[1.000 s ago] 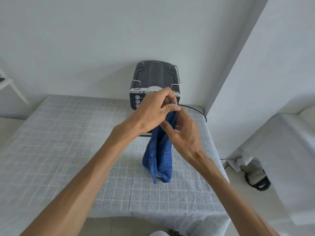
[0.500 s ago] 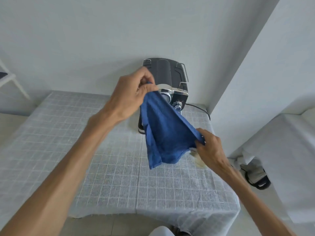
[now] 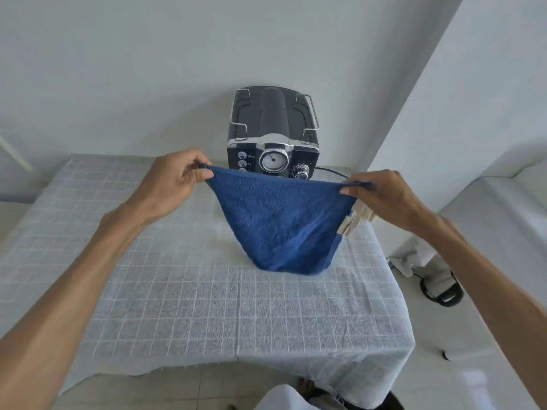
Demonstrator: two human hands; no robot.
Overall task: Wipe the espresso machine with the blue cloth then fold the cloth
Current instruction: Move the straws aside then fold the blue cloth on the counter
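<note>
While the left hand (image 3: 170, 184) and right hand (image 3: 381, 193) each pinch an upper corner of the cloth (image 3: 284, 223), it hangs spread between the two grips, its lower edge sagging to the table (image 3: 183, 306) below them. Beyond the grips stands the machine (image 3: 272, 137), clear of the cloth. Judged step: folding, wiping apparently finished. Next move calls for laying the cloth flat or bringing the pinched corners together, edges aligned.

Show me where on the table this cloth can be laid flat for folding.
Bare room: the checked tablecloth between the table's near edge and the hanging blue cloth, stretching to the left edge. Crowded: the back right, where the espresso machine and its cord sit.
</note>
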